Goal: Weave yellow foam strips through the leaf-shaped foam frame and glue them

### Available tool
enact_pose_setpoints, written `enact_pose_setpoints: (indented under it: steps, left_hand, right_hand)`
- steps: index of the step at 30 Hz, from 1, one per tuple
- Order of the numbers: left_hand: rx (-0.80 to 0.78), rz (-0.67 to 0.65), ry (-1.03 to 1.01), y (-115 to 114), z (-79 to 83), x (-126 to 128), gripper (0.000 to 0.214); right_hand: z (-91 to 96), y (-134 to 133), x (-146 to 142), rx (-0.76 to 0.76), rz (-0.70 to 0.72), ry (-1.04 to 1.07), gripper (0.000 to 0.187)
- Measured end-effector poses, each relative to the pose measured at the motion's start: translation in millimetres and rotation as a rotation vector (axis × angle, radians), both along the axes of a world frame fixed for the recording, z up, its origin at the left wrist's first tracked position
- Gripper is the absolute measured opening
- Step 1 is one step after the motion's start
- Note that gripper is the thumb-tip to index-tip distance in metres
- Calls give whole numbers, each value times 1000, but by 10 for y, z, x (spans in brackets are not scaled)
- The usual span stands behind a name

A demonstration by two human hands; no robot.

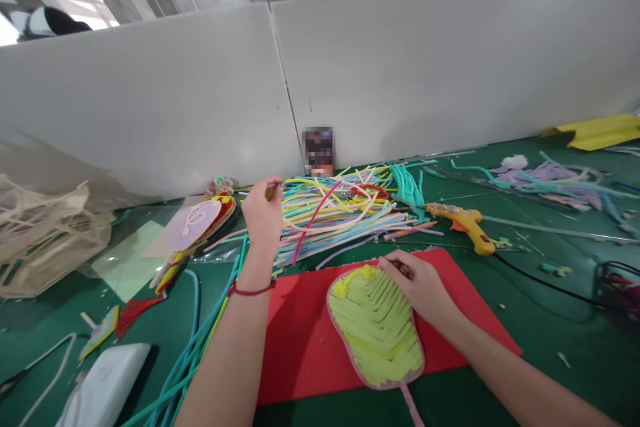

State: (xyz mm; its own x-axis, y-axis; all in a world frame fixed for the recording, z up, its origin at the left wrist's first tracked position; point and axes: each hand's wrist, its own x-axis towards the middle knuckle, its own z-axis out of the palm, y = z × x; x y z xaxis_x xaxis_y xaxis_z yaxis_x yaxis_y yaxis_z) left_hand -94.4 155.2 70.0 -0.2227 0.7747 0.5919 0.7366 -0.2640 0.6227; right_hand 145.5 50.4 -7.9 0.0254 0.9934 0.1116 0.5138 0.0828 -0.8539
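A yellow-green hand fan [377,333] with a pink rim and a pink handle lies on a red sheet [305,347]. Slanted rows of fuzzy strips cover its face, with brighter yellow tufts along the top edge. My right hand [415,283] has its fingers curled at the fan's upper right edge, thumb and forefinger closed there. Raised above the left end of a pile of coloured pipe cleaners [345,220] is my left hand [264,210], its fingertips pinched together. Whatever sits in that pinch is too small to make out.
A yellow glue gun [467,223] lies on the right, its cord trailing rightward. Teal stems [193,353] run beside my left forearm. At left are a purple decorated fan [200,223], a white power bank-like box [107,387] and a wooden frame [50,240]. A white partition [400,80] stands behind.
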Motion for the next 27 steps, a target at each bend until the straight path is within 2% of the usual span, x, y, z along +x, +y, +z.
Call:
enact_pose_setpoints:
  steps: [7,11,13,15,20,24,27]
  left_hand:
    - [107,112,-127,-44,89,-1,22]
    - [107,75,-132,-65,143,26,22]
    - [42,-38,-125,-100,185,80,20]
    - [-105,-214,-90,-163,229,174,19]
    - [-458,-619,153,-396,263,534,17]
    - [-571,-829,300,-508,187,758,19]
    - [-645,-912,371,-508,120,780,21]
  right_hand:
    - [0,-1,6,4,17,-2,29]
    - [-12,1,8,11,13,3,29]
    - [-14,0,10,9,10,20,30]
    - [-8,-2,13,-6,5,49,31]
    - [37,-14,14,-36,-19,182,37]
    - [72,-19,25,41,-72,262,41]
    - [82,-15,34,39,-94,278,42]
